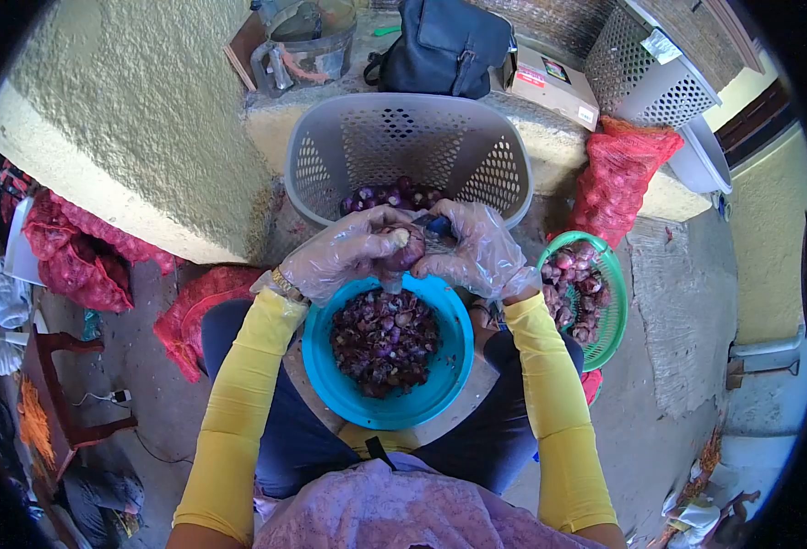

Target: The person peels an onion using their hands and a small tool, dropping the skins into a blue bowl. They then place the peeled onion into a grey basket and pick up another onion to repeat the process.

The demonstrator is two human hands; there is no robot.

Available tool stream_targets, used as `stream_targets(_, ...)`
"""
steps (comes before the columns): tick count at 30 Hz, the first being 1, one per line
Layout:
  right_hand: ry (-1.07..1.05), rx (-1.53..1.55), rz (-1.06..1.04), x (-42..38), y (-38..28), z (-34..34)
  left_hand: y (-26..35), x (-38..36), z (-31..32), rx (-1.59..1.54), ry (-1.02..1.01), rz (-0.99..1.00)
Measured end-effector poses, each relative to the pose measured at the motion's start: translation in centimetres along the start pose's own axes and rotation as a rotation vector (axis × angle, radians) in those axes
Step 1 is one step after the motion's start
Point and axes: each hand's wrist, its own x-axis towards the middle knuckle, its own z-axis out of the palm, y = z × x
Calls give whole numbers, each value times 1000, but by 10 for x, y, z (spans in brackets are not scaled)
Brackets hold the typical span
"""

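Both my hands wear clear plastic gloves and meet above the near edge of the grey basket. My left hand (339,252) is closed around a red onion (407,249), its thumb lying across it. Close against the onion, my right hand (481,252) grips what looks like a small knife (438,225) with a dark blue part, mostly hidden by the fingers. Just below my hands, a blue basin (314,371) holds purple onion skins and scraps (385,343). Peeled-looking purple onions (394,196) lie at the bottom of the grey perforated basket (408,114).
A green basket (618,302) of onions stands at my right, near a red mesh sack (618,178). More sacks (78,256) lie left. Behind the grey basket are a black bag (454,46), a cardboard box (550,87) and a bucket (325,50). A rough wall (147,119) rises left.
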Motion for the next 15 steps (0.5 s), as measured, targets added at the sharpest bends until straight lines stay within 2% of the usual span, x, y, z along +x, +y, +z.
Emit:
stream_targets(2,-2,-48,-71,0,3,3,4,0,7,-104,32,-49)
stream_targets(6,61,2,-31,0,-8,3,4,1,8,-74,-17,-15)
stream_targets(8,15,21,12,1,-10,1,-6,4,4,-4,-81,95)
stream_targets(12,-5,-10,16,0,-9,0,0,2,10,-8,-19,64)
stream_targets(15,-102,55,43,1,-9,-6,2,-1,9,-17,-31,44)
